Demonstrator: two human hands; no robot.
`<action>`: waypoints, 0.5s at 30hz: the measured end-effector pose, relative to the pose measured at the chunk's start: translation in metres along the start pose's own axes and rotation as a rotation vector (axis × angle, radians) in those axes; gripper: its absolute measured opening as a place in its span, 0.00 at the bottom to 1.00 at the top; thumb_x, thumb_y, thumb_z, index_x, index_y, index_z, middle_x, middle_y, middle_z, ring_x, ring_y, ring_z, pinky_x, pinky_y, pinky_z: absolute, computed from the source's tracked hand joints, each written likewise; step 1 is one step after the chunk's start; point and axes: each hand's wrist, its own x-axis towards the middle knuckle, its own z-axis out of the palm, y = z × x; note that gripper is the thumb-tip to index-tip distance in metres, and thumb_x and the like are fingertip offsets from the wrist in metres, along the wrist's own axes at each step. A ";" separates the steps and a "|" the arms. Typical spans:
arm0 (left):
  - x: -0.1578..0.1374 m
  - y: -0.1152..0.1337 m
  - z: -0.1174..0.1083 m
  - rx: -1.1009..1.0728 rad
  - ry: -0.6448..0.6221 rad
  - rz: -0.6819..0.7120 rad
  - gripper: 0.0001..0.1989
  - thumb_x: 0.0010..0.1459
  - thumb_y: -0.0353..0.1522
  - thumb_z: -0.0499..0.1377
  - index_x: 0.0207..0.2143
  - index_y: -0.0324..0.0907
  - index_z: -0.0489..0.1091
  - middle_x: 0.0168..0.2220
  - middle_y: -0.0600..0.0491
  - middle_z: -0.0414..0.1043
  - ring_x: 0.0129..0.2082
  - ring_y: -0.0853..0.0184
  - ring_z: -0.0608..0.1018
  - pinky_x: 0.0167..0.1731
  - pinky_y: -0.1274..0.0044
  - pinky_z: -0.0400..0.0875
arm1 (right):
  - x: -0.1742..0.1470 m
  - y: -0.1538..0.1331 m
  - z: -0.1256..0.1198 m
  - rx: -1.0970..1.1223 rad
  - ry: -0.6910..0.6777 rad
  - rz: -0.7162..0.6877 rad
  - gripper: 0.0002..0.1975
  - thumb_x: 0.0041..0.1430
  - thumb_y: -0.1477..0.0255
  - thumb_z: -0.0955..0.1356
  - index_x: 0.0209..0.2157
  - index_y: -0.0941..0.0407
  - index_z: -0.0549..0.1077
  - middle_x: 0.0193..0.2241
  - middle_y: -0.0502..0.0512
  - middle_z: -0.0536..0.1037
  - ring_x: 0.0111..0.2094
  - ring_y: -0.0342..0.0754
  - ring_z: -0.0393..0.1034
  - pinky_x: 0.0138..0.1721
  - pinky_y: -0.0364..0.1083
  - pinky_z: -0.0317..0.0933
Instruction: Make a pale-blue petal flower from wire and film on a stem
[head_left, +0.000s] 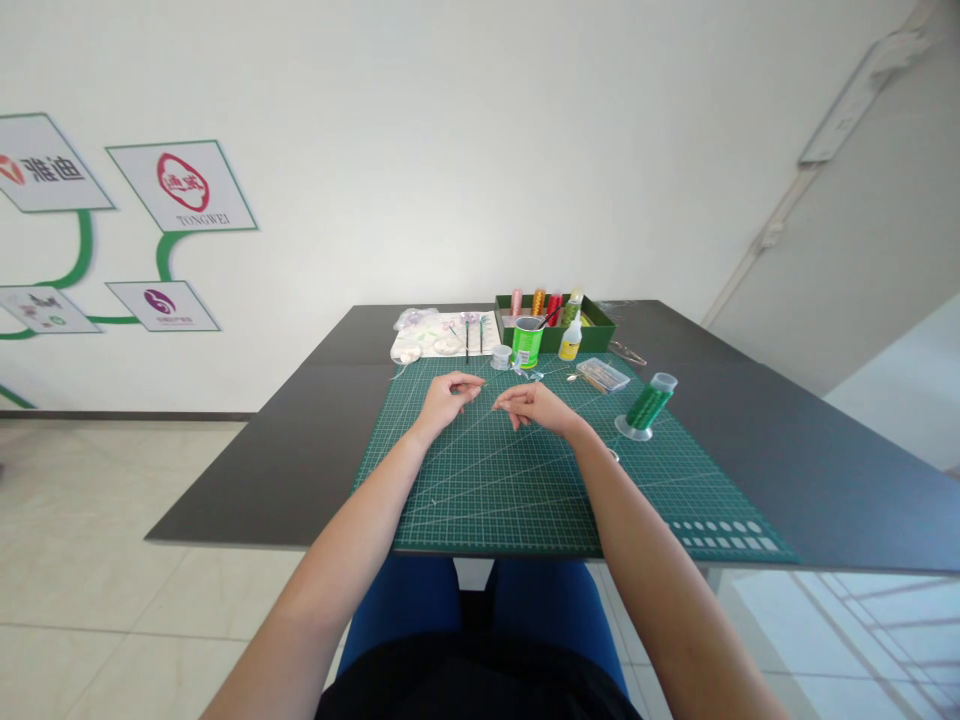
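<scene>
Above the green cutting mat [487, 490], my left hand [448, 398] is closed in a pinch, thumb and forefinger together toward the right. Something tiny shows at those fingertips, too small to name. My right hand [534, 407] faces it a short gap away, its thumb and forefinger also pinched; whatever they hold is too fine to make out. Beyond the hands stand a small clear spool [501, 357] and a bright green can [527, 343]. To the right, a spool of green thread [649, 405] leans on its clear base.
A dark green box [600, 337] with several coloured thread spools stands at the back. Before it are a glue bottle [571, 340] and a clear case [603, 375]. A white cloth [427, 335] with two thin dark tools lies back left. The black table [285, 450] surrounds the mat.
</scene>
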 end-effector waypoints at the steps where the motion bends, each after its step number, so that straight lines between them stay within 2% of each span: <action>1: 0.000 0.000 0.000 0.016 0.010 -0.014 0.10 0.53 0.30 0.65 0.39 0.37 0.80 0.28 0.52 0.75 0.23 0.73 0.70 0.18 0.82 0.62 | 0.000 -0.001 0.000 -0.003 -0.002 -0.003 0.18 0.57 0.60 0.71 0.37 0.62 0.80 0.15 0.49 0.74 0.17 0.40 0.61 0.22 0.41 0.52; 4: -0.001 0.004 0.000 0.103 0.020 -0.021 0.09 0.54 0.28 0.64 0.39 0.37 0.81 0.31 0.51 0.77 0.24 0.72 0.73 0.22 0.80 0.66 | 0.000 -0.003 0.002 -0.009 -0.008 -0.003 0.18 0.57 0.60 0.71 0.38 0.62 0.81 0.15 0.49 0.74 0.17 0.39 0.60 0.21 0.41 0.53; 9: -0.003 0.009 -0.001 0.343 0.026 0.083 0.06 0.54 0.25 0.65 0.35 0.39 0.82 0.33 0.50 0.80 0.29 0.69 0.77 0.36 0.75 0.72 | -0.001 -0.007 0.004 0.021 0.001 0.002 0.17 0.57 0.61 0.71 0.38 0.62 0.81 0.15 0.48 0.74 0.16 0.38 0.58 0.20 0.40 0.52; 15: -0.004 0.010 0.000 0.473 0.010 0.117 0.07 0.55 0.24 0.65 0.36 0.41 0.82 0.34 0.51 0.80 0.29 0.68 0.76 0.36 0.75 0.72 | -0.002 -0.007 0.004 0.027 0.027 0.031 0.17 0.58 0.62 0.70 0.40 0.62 0.80 0.15 0.47 0.73 0.12 0.37 0.56 0.15 0.38 0.46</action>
